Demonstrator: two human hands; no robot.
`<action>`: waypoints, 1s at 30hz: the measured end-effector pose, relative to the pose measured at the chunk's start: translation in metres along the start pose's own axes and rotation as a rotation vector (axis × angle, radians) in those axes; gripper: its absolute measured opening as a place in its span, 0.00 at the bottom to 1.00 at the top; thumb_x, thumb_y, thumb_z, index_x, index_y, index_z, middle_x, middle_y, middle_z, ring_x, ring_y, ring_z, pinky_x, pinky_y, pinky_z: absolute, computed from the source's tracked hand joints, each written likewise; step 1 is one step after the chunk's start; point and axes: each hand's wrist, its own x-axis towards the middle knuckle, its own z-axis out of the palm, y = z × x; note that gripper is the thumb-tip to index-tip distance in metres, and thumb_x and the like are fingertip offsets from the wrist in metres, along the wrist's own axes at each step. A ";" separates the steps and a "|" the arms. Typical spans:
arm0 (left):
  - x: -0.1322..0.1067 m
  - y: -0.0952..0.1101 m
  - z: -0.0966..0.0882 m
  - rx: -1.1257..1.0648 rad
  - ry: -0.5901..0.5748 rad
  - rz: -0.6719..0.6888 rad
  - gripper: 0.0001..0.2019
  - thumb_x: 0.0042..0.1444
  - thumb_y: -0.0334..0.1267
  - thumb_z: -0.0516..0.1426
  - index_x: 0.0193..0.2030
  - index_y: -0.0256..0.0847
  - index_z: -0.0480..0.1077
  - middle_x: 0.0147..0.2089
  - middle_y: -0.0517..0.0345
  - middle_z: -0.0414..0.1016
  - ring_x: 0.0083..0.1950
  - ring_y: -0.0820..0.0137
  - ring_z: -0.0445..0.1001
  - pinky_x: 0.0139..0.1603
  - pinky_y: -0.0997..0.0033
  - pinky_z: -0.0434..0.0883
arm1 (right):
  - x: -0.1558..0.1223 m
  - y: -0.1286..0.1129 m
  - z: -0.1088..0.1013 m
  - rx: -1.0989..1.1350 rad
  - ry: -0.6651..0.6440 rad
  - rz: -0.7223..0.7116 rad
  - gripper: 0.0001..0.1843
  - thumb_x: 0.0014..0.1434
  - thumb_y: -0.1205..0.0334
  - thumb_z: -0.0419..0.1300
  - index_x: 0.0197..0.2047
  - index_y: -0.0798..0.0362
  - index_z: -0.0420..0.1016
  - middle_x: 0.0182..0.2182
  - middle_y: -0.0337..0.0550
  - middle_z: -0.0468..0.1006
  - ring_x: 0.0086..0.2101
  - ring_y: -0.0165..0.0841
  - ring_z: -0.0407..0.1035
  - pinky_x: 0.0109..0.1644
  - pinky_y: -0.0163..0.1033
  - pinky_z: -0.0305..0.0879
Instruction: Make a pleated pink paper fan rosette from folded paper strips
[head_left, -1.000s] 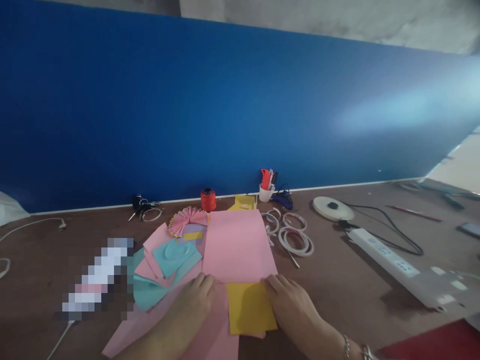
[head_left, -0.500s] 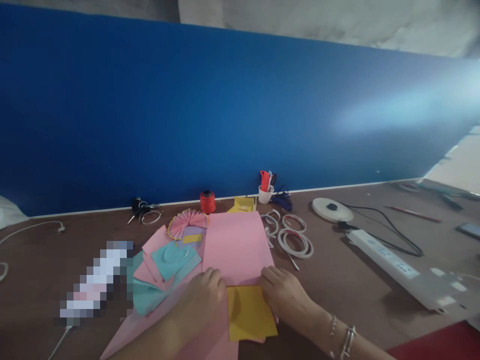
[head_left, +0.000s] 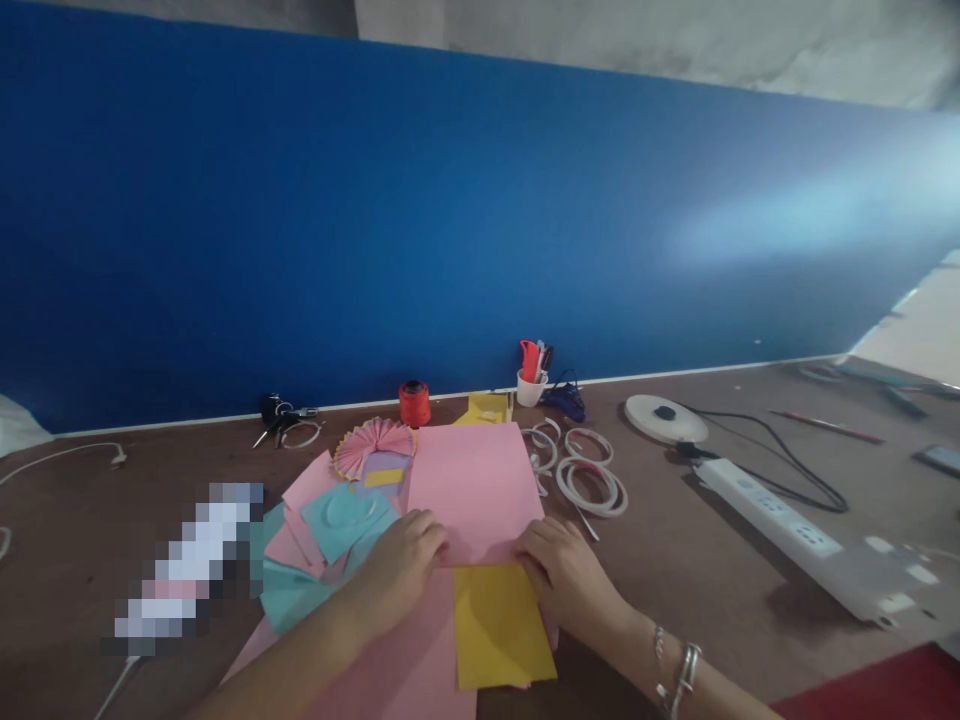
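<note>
A pink sheet of paper (head_left: 472, 480) lies in front of me, its near edge between my hands. My left hand (head_left: 409, 560) has its fingers curled on the sheet's near left corner. At the near right corner, my right hand (head_left: 566, 570) pinches the edge, with bracelets on its wrist. The fingertips are partly hidden. Just below that edge is a yellow paper (head_left: 502, 625), lying over larger pink paper (head_left: 405, 660). Left of the sheet are teal paper pieces (head_left: 349, 520) and a pleated pink paper fan (head_left: 373, 447) with a yellow rim.
A red spool-like object (head_left: 414, 404), a white cup of tools (head_left: 531, 388) and keys (head_left: 281, 420) stand along the blue partition (head_left: 450, 220). Coiled white strips (head_left: 592, 487), a white disc (head_left: 664, 419) and a power strip (head_left: 772, 515) lie on the right. A blurred-out object (head_left: 187, 565) is left.
Both hands have shifted slightly away from me along the pink sheet's near edge, fingers bent a little differently. More of the yellow paper's right side shows.
</note>
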 end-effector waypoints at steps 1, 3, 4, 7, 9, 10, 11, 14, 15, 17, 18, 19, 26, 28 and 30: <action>-0.002 0.001 0.001 0.044 0.006 0.025 0.12 0.59 0.23 0.47 0.37 0.39 0.70 0.40 0.55 0.70 0.44 0.67 0.67 0.44 0.68 0.64 | 0.000 0.000 0.001 -0.052 0.003 -0.020 0.11 0.60 0.72 0.52 0.32 0.52 0.74 0.33 0.41 0.74 0.38 0.34 0.65 0.41 0.39 0.53; -0.005 0.005 0.005 0.157 -0.017 0.101 0.11 0.60 0.25 0.48 0.40 0.39 0.69 0.41 0.54 0.70 0.45 0.65 0.66 0.45 0.65 0.64 | -0.001 -0.002 0.003 -0.167 -0.004 -0.069 0.11 0.59 0.71 0.54 0.30 0.52 0.75 0.34 0.42 0.74 0.38 0.35 0.65 0.41 0.39 0.53; -0.007 0.007 0.008 0.213 -0.042 0.148 0.10 0.60 0.25 0.49 0.41 0.38 0.69 0.42 0.53 0.70 0.45 0.64 0.66 0.44 0.64 0.64 | -0.001 -0.003 0.005 -0.218 -0.023 -0.099 0.10 0.58 0.72 0.54 0.29 0.52 0.74 0.33 0.43 0.74 0.37 0.35 0.66 0.39 0.40 0.52; -0.013 0.014 0.024 0.321 -0.080 0.218 0.11 0.59 0.28 0.52 0.48 0.38 0.67 0.42 0.52 0.70 0.44 0.63 0.66 0.43 0.63 0.63 | -0.004 -0.010 0.010 -0.347 -0.073 -0.187 0.08 0.56 0.72 0.56 0.37 0.54 0.74 0.31 0.45 0.74 0.32 0.35 0.67 0.37 0.41 0.53; -0.016 0.020 0.039 0.399 -0.051 0.131 0.14 0.57 0.28 0.53 0.51 0.37 0.67 0.43 0.50 0.71 0.43 0.61 0.66 0.41 0.63 0.63 | -0.008 -0.019 0.015 -0.416 -0.076 -0.221 0.19 0.56 0.71 0.58 0.51 0.53 0.69 0.33 0.46 0.75 0.31 0.37 0.69 0.36 0.43 0.54; -0.016 0.023 0.046 0.449 -0.012 0.081 0.17 0.57 0.28 0.53 0.53 0.37 0.66 0.43 0.48 0.71 0.42 0.60 0.66 0.40 0.62 0.63 | -0.010 -0.023 0.018 -0.449 -0.073 -0.223 0.24 0.55 0.69 0.58 0.56 0.52 0.65 0.33 0.47 0.75 0.31 0.38 0.70 0.36 0.43 0.55; -0.017 0.026 0.054 0.485 0.009 0.046 0.19 0.56 0.28 0.54 0.56 0.37 0.64 0.44 0.47 0.71 0.41 0.60 0.66 0.39 0.61 0.63 | -0.011 -0.028 0.021 -0.479 -0.071 -0.211 0.27 0.55 0.67 0.59 0.58 0.50 0.62 0.34 0.48 0.75 0.31 0.40 0.70 0.36 0.44 0.56; -0.016 0.034 0.067 0.519 0.034 -0.012 0.23 0.55 0.28 0.54 0.58 0.39 0.63 0.45 0.46 0.72 0.40 0.59 0.66 0.39 0.59 0.62 | -0.013 -0.041 0.030 -0.555 -0.068 -0.144 0.26 0.56 0.68 0.58 0.58 0.49 0.62 0.34 0.52 0.75 0.32 0.43 0.71 0.35 0.44 0.58; -0.016 0.035 0.068 0.518 0.035 -0.025 0.23 0.55 0.28 0.54 0.59 0.39 0.63 0.44 0.45 0.72 0.40 0.58 0.66 0.39 0.59 0.62 | -0.013 -0.043 0.032 -0.575 -0.070 -0.129 0.26 0.56 0.69 0.57 0.58 0.50 0.63 0.34 0.53 0.75 0.33 0.43 0.71 0.34 0.44 0.59; -0.017 0.035 0.067 0.505 0.044 -0.057 0.24 0.55 0.28 0.54 0.59 0.39 0.62 0.42 0.45 0.71 0.39 0.58 0.65 0.39 0.58 0.62 | -0.014 -0.044 0.035 -0.598 -0.074 -0.118 0.25 0.56 0.71 0.57 0.57 0.53 0.64 0.35 0.55 0.75 0.33 0.43 0.71 0.33 0.44 0.60; -0.019 0.033 0.066 0.493 0.051 -0.071 0.24 0.55 0.28 0.54 0.60 0.40 0.62 0.41 0.46 0.71 0.39 0.58 0.65 0.38 0.58 0.62 | -0.014 -0.043 0.035 -0.600 -0.074 -0.119 0.25 0.55 0.71 0.57 0.57 0.54 0.64 0.35 0.55 0.75 0.34 0.43 0.71 0.34 0.44 0.60; -0.021 0.030 0.065 0.478 0.057 -0.075 0.25 0.55 0.28 0.53 0.60 0.41 0.61 0.41 0.46 0.71 0.40 0.58 0.65 0.39 0.59 0.63 | -0.015 -0.040 0.035 -0.596 -0.074 -0.120 0.24 0.55 0.71 0.57 0.56 0.56 0.65 0.36 0.55 0.75 0.34 0.43 0.71 0.34 0.44 0.61; -0.039 0.013 0.060 0.462 0.055 -0.056 0.26 0.51 0.19 0.48 0.58 0.35 0.62 0.49 0.43 0.70 0.48 0.57 0.67 0.48 0.56 0.65 | -0.029 -0.011 0.021 -0.542 -0.103 -0.083 0.13 0.55 0.72 0.57 0.45 0.57 0.72 0.37 0.51 0.76 0.34 0.38 0.71 0.34 0.42 0.58; -0.038 0.014 0.051 0.457 0.014 -0.077 0.24 0.52 0.18 0.48 0.55 0.34 0.65 0.48 0.43 0.71 0.47 0.57 0.69 0.47 0.56 0.66 | -0.028 -0.010 0.016 -0.517 -0.136 -0.094 0.11 0.55 0.71 0.58 0.43 0.56 0.72 0.36 0.50 0.76 0.35 0.38 0.72 0.35 0.42 0.57; -0.033 0.016 0.038 0.435 -0.060 -0.119 0.20 0.53 0.18 0.48 0.49 0.35 0.68 0.43 0.46 0.72 0.44 0.58 0.71 0.43 0.57 0.68 | -0.022 -0.011 0.011 -0.506 -0.187 -0.110 0.12 0.54 0.70 0.60 0.44 0.56 0.71 0.35 0.49 0.76 0.34 0.38 0.72 0.34 0.42 0.56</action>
